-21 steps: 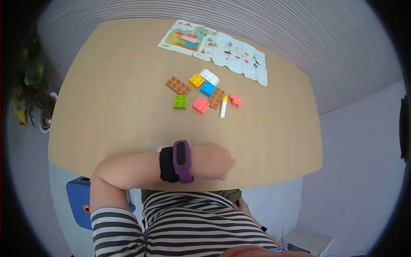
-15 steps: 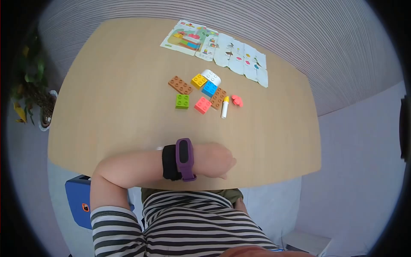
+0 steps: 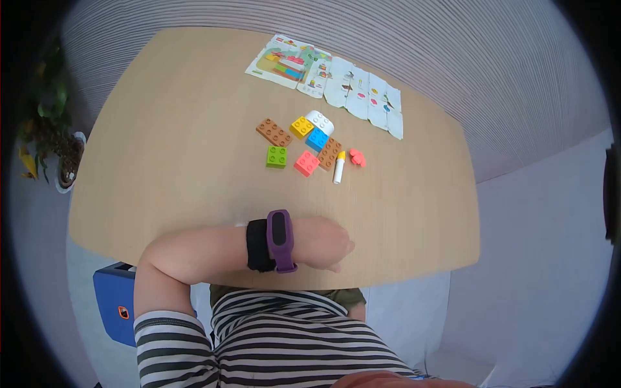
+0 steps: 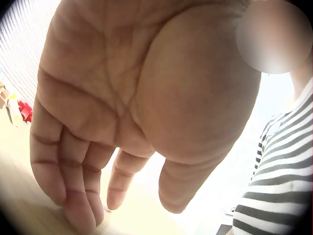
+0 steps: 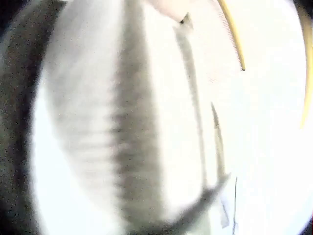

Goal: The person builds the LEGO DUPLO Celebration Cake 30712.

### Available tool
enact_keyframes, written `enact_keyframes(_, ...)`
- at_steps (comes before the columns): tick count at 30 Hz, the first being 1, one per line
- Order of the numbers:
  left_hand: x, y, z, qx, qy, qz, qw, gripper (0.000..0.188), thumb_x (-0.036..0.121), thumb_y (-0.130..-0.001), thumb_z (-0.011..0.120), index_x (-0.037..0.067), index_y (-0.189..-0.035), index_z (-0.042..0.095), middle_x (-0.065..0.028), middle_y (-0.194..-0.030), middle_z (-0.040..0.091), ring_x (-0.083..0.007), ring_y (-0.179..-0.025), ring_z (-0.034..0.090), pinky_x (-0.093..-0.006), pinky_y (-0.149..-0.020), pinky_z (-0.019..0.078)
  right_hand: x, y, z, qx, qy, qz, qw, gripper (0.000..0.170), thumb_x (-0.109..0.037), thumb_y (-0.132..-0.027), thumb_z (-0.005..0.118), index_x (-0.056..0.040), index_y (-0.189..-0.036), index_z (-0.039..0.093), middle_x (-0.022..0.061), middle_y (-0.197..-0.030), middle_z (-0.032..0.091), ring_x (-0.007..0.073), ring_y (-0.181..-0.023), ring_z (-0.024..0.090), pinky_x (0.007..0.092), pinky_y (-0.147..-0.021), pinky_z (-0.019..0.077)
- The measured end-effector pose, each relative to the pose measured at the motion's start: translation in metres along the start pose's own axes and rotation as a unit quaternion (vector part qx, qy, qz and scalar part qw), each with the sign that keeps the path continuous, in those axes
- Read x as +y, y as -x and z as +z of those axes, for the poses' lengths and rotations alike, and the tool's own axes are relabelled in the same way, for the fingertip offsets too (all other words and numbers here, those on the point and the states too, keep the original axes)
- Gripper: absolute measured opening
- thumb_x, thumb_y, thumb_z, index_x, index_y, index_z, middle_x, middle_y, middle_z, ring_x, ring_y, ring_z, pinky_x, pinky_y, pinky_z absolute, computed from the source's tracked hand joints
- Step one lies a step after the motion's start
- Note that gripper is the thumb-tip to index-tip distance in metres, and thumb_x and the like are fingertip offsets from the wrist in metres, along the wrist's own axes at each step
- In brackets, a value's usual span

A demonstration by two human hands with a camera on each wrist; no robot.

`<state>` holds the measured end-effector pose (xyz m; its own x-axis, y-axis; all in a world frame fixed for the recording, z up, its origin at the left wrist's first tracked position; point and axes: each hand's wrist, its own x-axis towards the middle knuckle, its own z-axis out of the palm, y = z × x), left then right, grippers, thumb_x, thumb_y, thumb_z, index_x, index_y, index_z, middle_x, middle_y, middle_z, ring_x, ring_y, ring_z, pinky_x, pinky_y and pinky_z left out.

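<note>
Purple-banded left hand [image 3: 320, 243], fingers [image 4: 74, 169] mostly hidden from above

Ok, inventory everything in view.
Table: 1, tan, before the person
Printed sheet: 1, multicoloured, table's far side
White brick: 1, white, nearest the sheet
Yellow brick: 1, yellow, left of white
Blue brick: 1, blue, before white
Green brick: 1, green, group's left
Coral brick: 1, coral, right of green
Toy candle: 1, white-yellow, right of bricks
Brown bricks: 2, brown, behind green, beside candle
Coral piece: 1, coral, right of candle
Potted plant: 1, green, left of table
Blue object: 1, blue, lower left
Wristbands: 2, purple and black, left wrist
Striped shirt: 1, black-white, person's torso
Left hand: 1, bare, table's near side
</note>
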<state>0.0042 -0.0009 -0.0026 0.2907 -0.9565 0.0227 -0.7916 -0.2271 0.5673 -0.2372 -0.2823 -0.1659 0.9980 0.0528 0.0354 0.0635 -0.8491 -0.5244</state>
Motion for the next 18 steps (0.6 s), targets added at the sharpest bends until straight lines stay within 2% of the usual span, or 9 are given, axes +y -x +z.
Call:
enact_keyframes(5,-0.003,0.001,0.002,0.021,0.008,-0.003,1.000,0.034,0.027,-0.077,0.069,-0.004,-0.085,0.059,-0.0198,-0.076,0.063,-0.0363,-0.077,0.063,-0.0433,-0.070,0.0505,-0.013,-0.001,-0.017,0.124,0.004,-0.116,0.985,0.038,-0.016,-0.070,0.073,-0.0010,-0.101,0.055,0.0164,-0.083,0.053,0.0308,-0.073,0.053,0.0394,-0.063,0.0444)
enact_keyframes(7,-0.004,0.000,0.001,0.012,0.014,-0.007,1.000,0.034,0.028,-0.078,0.069,-0.004,-0.086,0.058,-0.0197,-0.076,0.063,-0.0363,-0.077,0.062,-0.0434,-0.070,0.0504,-0.010,-0.001,-0.013,0.139,-0.010,-0.060,0.988,0.039,-0.017,-0.069,0.074,-0.0013,-0.100,0.056,0.0154,-0.082,0.052,0.0293,-0.071,0.053,0.0386,-0.062,0.0440)
enact_keyframes(9,-0.004,-0.002,0.000,0.011,0.015,-0.010,1.000,0.034,0.028,-0.078,0.068,-0.004,-0.086,0.058,-0.0197,-0.076,0.063,-0.0364,-0.078,0.062,-0.0436,-0.070,0.0503,0.002,0.001,-0.001,0.116,-0.056,0.068,0.989,0.045,-0.015,-0.068,0.076,-0.0014,-0.104,0.053,0.0144,-0.088,0.050,0.0270,-0.075,0.052,0.0381,-0.063,0.0442)
enact_keyframes(11,-0.003,-0.001,-0.002,0.009,0.014,-0.015,1.000,0.034,0.028,-0.079,0.068,-0.004,-0.086,0.058,-0.0197,-0.077,0.063,-0.0364,-0.078,0.062,-0.0438,-0.070,0.0502,0.015,0.002,0.007,-0.006,-0.120,0.162,0.979,0.050,-0.011,-0.068,0.076,-0.0014,-0.108,0.049,0.0138,-0.093,0.048,0.0258,-0.079,0.052,0.0380,-0.064,0.0444)
enact_keyframes(12,-0.003,-0.002,-0.004,-0.005,0.012,-0.019,1.000,0.034,0.028,-0.080,0.067,-0.004,-0.087,0.057,-0.0194,-0.079,0.062,-0.0361,-0.080,0.062,-0.0438,-0.071,0.0498,0.011,-0.002,0.013,0.035,-0.122,0.166,0.978,0.040,-0.006,-0.068,0.073,-0.0013,-0.102,0.052,0.0152,-0.089,0.050,0.0286,-0.077,0.052,0.0370,-0.064,0.0445)
enact_keyframes(15,-0.003,-0.002,-0.006,-0.034,0.012,-0.026,0.999,0.034,0.028,-0.082,0.065,-0.004,-0.089,0.055,-0.0188,-0.085,0.060,-0.0356,-0.085,0.060,-0.0440,-0.074,0.0490,0.006,-0.009,0.003,-0.024,-0.013,0.089,0.996,0.032,-0.007,-0.070,0.071,-0.0004,-0.095,0.053,0.0168,-0.085,0.051,0.0320,-0.077,0.052,0.0385,-0.065,0.0458)
enact_keyframes(18,-0.002,-0.001,-0.008,-0.036,0.011,-0.030,0.999,0.034,0.028,-0.082,0.064,-0.003,-0.090,0.055,-0.0184,-0.086,0.060,-0.0357,-0.085,0.060,-0.0440,-0.074,0.0488,0.000,-0.024,-0.016,-0.137,0.061,0.069,0.986,0.026,-0.011,-0.074,0.066,0.0010,-0.095,0.055,0.0190,-0.081,0.055,0.0348,-0.079,0.056,0.0423,-0.070,0.0478)
